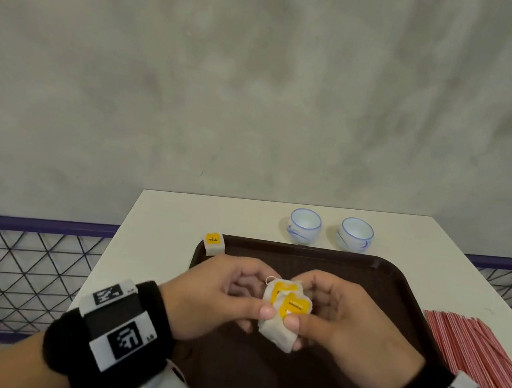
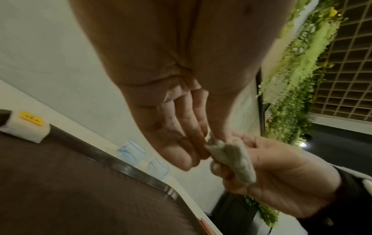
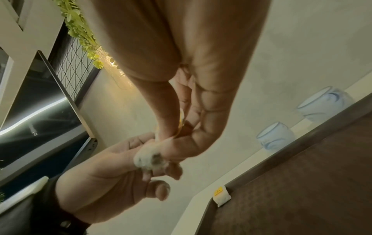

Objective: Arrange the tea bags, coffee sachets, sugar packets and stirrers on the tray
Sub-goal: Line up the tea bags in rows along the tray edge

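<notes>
Both hands meet above the dark brown tray (image 1: 368, 275) and pinch a small bunch of white tea bags (image 1: 278, 328) with yellow tags (image 1: 294, 306). My left hand (image 1: 220, 297) grips the bunch from the left, thumb on top. My right hand (image 1: 338, 327) pinches it from the right, thumb on a yellow tag. The same bunch (image 2: 231, 160) shows between the fingers in the left wrist view, and its underside (image 3: 149, 159) in the right wrist view. One more tea bag (image 1: 214, 244) leans on the tray's far left corner (image 2: 26, 125) (image 3: 221, 196).
A pile of red-and-white stirrers (image 1: 482, 354) lies on the white table (image 1: 158, 246) right of the tray. Two white-and-blue cups (image 1: 304, 226) (image 1: 355, 234) stand behind the tray. A wire-mesh railing (image 1: 6, 274) runs past the table's left edge.
</notes>
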Demonstrator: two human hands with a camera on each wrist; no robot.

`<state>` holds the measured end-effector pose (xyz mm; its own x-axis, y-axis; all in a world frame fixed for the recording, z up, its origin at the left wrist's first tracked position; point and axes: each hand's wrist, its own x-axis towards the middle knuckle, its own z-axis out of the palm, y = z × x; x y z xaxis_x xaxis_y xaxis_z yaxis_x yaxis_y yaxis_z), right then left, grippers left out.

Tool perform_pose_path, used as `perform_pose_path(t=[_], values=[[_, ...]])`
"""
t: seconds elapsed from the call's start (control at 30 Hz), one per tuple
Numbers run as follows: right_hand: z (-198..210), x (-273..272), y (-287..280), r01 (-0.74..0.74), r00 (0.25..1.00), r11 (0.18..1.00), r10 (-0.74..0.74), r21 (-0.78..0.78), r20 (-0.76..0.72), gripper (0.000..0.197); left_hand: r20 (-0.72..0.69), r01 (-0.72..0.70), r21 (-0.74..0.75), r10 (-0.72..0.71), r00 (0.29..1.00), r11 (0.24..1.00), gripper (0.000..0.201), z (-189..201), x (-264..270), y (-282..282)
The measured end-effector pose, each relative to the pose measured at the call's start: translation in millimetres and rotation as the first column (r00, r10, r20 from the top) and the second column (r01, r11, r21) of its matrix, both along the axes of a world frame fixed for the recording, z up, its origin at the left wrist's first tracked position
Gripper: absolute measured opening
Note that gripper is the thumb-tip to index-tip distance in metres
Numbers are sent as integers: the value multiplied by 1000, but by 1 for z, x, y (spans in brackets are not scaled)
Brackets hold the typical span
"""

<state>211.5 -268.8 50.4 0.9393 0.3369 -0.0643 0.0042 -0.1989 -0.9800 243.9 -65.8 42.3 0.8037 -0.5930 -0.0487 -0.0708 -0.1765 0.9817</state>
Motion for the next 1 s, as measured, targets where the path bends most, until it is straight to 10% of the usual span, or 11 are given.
perform_pose_path(t=[0.53, 0.7, 1.0], values=[[-17, 12, -14, 84, 994, 984, -93, -155, -54, 18, 7, -218, -6, 218, 976, 976, 10, -16, 31, 4], [-16, 12, -25, 133, 991, 961, -137, -244, 4, 17, 245, -530, 285, 473, 846, 799, 10, -48, 101, 36], [-11, 2, -46, 153, 988, 924, -156, -351, 20, 13, 308, -527, 570, 430, 849, 631, 15, -80, 141, 50]])
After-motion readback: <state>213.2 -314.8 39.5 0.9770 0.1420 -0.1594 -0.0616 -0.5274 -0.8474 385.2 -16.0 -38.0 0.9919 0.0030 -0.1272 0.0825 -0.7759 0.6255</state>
